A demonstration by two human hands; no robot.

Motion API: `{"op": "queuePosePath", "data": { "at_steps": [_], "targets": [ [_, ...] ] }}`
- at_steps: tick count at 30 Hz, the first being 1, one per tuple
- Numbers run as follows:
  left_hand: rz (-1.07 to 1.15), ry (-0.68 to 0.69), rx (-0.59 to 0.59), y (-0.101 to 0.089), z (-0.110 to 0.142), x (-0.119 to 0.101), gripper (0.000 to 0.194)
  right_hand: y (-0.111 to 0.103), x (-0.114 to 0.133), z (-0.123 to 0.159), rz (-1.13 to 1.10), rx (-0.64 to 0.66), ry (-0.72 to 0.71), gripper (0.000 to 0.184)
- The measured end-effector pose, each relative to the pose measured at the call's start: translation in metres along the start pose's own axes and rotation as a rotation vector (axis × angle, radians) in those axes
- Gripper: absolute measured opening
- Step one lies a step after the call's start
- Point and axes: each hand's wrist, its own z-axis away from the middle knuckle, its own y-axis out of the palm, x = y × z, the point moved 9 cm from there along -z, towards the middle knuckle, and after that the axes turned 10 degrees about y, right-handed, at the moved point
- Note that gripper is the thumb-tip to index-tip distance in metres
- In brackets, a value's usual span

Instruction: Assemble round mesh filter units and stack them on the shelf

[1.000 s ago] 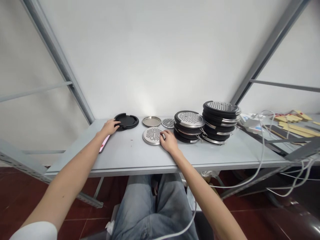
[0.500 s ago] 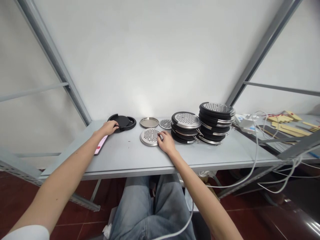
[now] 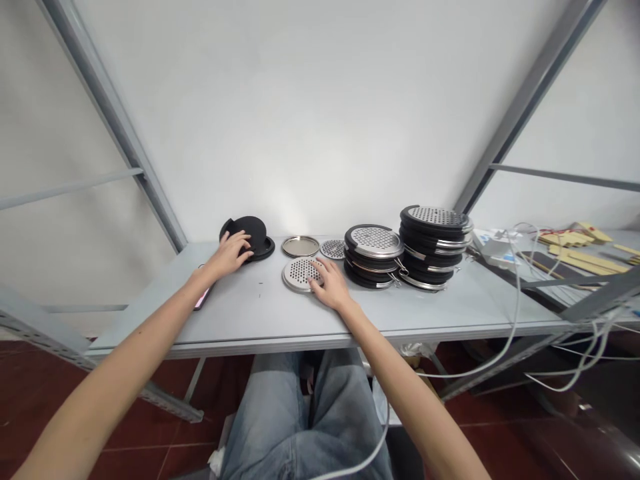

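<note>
At the left of the table, a round black disc (image 3: 254, 231) tilts up above a flat black ring (image 3: 265, 251). My left hand (image 3: 231, 253) is right against them with its fingers spread; I see no clear grip, and it partly hides the black pieces. A silver round plate with punched holes (image 3: 298, 272) lies flat in front of me. The fingers of my right hand (image 3: 330, 285) are apart and rest over its right edge. Behind it lie a plain shallow metal lid (image 3: 300, 246) and a thin perforated disc (image 3: 332, 249).
Two stacks of black-rimmed perforated discs, a shorter stack (image 3: 374, 257) and a taller stack (image 3: 434, 247), stand to the right with wire clips. A phone (image 3: 202, 300) lies beside my left forearm. White cables (image 3: 515, 320) hang over the right edge, near yellow strips (image 3: 583, 259).
The black disc has gone from lying flat to tilted up. My left hand's fingers have spread against it. My right hand has gone from pinching the plate's edge to spread fingers.
</note>
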Motion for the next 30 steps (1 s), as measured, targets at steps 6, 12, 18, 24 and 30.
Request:
{"op": "queuePosePath", "data": {
  "at_steps": [6,12,18,24,30],
  "targets": [
    [0.24,0.122,0.176,0.013,0.016,-0.06,0.027,0.015,0.008,0.004,0.009,0.139,-0.095,0.062],
    [0.253,0.105,0.313,0.029,0.036,-0.091,0.029,0.013,0.007,0.004,0.016,0.094,-0.091,0.058],
    [0.203,0.01,0.296,0.037,0.045,-0.084,0.032,0.005,0.014,0.006,0.066,0.055,-0.091,0.05],
    [0.226,0.009,0.281,0.038,0.047,-0.081,0.029,-0.002,0.007,0.003,0.083,-0.004,0.008,0.039],
    [0.252,0.004,0.228,0.044,0.045,-0.084,0.027,0.008,0.015,0.006,0.014,0.071,-0.146,0.058]
  ]
}}
